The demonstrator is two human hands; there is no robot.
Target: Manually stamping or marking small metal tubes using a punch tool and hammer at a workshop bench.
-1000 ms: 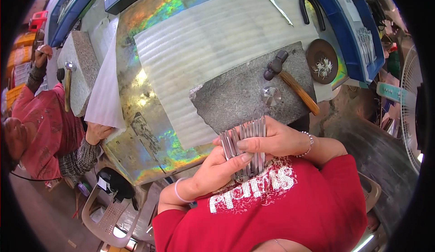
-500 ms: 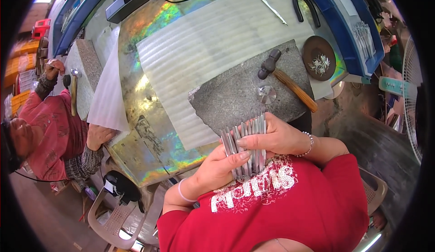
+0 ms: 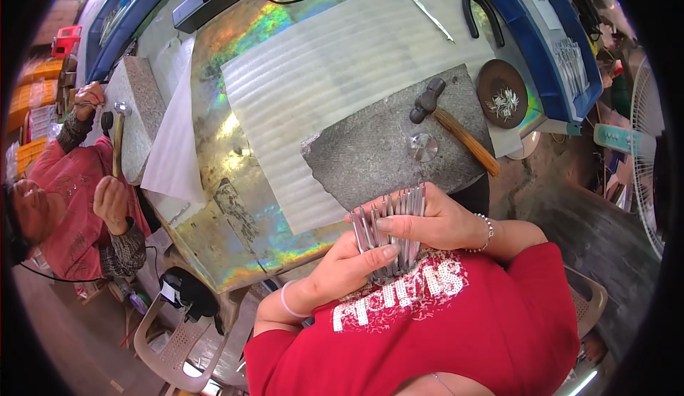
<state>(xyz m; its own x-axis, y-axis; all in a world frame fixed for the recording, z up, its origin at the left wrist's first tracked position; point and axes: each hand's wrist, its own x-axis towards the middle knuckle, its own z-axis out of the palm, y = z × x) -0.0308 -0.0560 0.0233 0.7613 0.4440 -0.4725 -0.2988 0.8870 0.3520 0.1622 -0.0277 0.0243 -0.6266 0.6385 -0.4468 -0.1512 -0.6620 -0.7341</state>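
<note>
In front of my chest I hold a bundle of slim silver metal sticks (image 3: pixel 412 205), standing roughly upright side by side. My left hand (image 3: pixel 349 259) closes round the bundle's lower left part with the thumb laid across it. Round the right side wraps my right hand (image 3: pixel 440 219), its thumb also pressed over the sticks. Their exact kind is too fine to tell. Just beyond my hands lies a rough grey stone slab (image 3: pixel 363 146). On the slab rest a hammer (image 3: pixel 463 138) with a wooden handle and a small round metal disc (image 3: pixel 423 148).
White foam sheet (image 3: pixel 285 96) lies under the slab, with one slim silver tool (image 3: pixel 431 18) and black-handled pliers (image 3: pixel 481 11) farther back. A brown dish (image 3: pixel 491 75) holds metal slivers. Blue bins (image 3: pixel 584 104) stand right. A co-worker (image 3: pixel 78 203) sits left beside another stone block (image 3: pixel 135 125).
My hands keep their grip on the bundle and have sunk slightly. The co-worker's nearer hand has come up off the table, away from the foam sheet.
</note>
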